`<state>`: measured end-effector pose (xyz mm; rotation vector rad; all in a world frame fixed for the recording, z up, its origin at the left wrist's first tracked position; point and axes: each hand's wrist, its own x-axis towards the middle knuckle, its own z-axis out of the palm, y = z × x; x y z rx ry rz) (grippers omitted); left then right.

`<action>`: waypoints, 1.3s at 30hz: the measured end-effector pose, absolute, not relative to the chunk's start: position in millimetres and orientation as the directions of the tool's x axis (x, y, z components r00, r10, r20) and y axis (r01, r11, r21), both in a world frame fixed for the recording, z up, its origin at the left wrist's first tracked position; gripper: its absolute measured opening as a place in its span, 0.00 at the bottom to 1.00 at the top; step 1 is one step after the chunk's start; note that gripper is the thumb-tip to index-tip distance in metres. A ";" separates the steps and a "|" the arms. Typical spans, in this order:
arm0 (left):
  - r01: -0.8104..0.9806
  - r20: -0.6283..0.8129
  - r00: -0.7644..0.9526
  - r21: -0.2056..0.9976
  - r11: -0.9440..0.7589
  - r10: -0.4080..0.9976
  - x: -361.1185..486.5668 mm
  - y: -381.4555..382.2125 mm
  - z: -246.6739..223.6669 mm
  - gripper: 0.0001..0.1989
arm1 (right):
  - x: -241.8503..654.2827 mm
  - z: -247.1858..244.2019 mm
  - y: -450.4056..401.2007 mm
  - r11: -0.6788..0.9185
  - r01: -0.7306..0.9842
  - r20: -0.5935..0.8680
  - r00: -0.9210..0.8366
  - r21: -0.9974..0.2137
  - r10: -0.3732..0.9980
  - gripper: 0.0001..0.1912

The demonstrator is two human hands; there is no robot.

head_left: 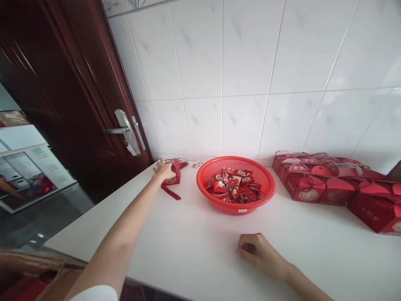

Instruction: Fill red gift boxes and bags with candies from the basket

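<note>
At the table's far left, my left hand [163, 170] reaches out with bent fingers on a small red candy box [173, 177]. Part of the box is hidden behind the hand, and a dark red ribbon [171, 192] trails from it over the white surface. My right hand [261, 255] rests on the table in a loose fist with nothing visible in it. Between and beyond my hands stands a round red plastic basket [205, 193], filled with wrapped candies [232, 184] in mostly red wrappers.
Several finished-looking red candy boxes [308, 190] with ribbons are lined up along the tiled wall [244, 75] on the right. A small printed card [197, 164] lies behind the basket. On the left is a dark red door [72, 83] with a metal handle [125, 131], beside the white table [188, 242].
</note>
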<state>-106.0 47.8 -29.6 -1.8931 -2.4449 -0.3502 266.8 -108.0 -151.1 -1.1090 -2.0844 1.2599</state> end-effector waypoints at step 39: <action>0.573 0.158 0.244 0.773 -0.273 0.957 -16.5 -122.6 -57.2 0.14 | 225.4 -123.8 -111.1 0.307 0.265 0.270 -0.169 -0.914 0.948 0.20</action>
